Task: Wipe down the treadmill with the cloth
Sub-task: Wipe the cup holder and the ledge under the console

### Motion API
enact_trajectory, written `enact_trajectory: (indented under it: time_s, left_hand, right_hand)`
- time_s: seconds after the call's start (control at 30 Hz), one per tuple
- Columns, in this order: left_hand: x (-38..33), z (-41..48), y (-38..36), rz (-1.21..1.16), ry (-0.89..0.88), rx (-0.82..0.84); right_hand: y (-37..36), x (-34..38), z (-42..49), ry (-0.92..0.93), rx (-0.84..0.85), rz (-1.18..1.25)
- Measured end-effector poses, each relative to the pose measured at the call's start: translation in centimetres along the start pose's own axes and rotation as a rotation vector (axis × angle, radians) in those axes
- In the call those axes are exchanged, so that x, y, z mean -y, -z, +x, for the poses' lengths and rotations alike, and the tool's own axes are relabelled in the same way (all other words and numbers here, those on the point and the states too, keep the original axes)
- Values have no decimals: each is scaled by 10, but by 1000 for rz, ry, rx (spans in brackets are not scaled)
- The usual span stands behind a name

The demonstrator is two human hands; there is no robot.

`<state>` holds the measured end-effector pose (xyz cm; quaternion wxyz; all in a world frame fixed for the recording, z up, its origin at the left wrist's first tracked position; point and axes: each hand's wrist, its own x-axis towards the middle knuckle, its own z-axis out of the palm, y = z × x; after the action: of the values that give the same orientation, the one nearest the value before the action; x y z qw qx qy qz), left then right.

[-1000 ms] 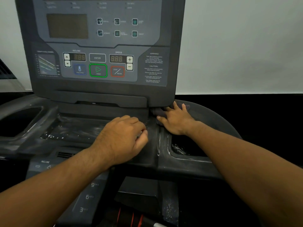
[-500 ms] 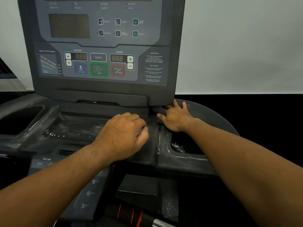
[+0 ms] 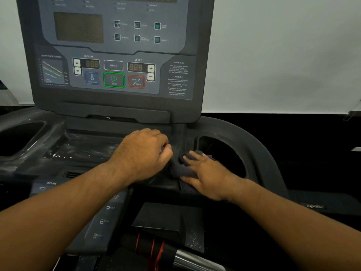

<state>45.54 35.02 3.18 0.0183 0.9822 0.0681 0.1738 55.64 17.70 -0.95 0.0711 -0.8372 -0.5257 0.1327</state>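
Observation:
The dark treadmill console (image 3: pixel 117 106) fills the view, with a dusty tray (image 3: pixel 82 149) below its button panel. A dark cloth (image 3: pixel 180 169) lies bunched on the ridge between the tray and the right cup holder (image 3: pixel 220 153). My right hand (image 3: pixel 209 173) presses flat on the cloth with fingers spread. My left hand (image 3: pixel 142 153) rests on the tray's right end, fingers curled in a loose fist, touching the cloth's left edge. Whether it grips anything is hidden.
A left cup holder (image 3: pixel 21 137) sits at the far left. Speed and incline key strips (image 3: pixel 103 222) run below the tray. A handlebar with red rings and a chrome end (image 3: pixel 175 255) crosses the bottom. A pale wall (image 3: pixel 273 55) stands behind.
My right hand has slid the cloth from the console's lower right corner toward me, onto the ridge beside the cup holder, which now shows. My left hand has stayed put.

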Motion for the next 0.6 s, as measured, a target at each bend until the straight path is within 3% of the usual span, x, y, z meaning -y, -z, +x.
enact_trajectory:
  time_s: [0.13,0.47,0.6]
  left_hand:
    - [-5,4,-1,-14,-30,-7]
    - [-16,-13,-11,-4,-36,-4]
    - [-13,-19,-5,12,8,12]
  right_hand:
    - [-4,-2,0,15,44,-9]
    - [17,-29,94,-310,-19,-75]
    - [10,-18,70,-240,-43,-97]
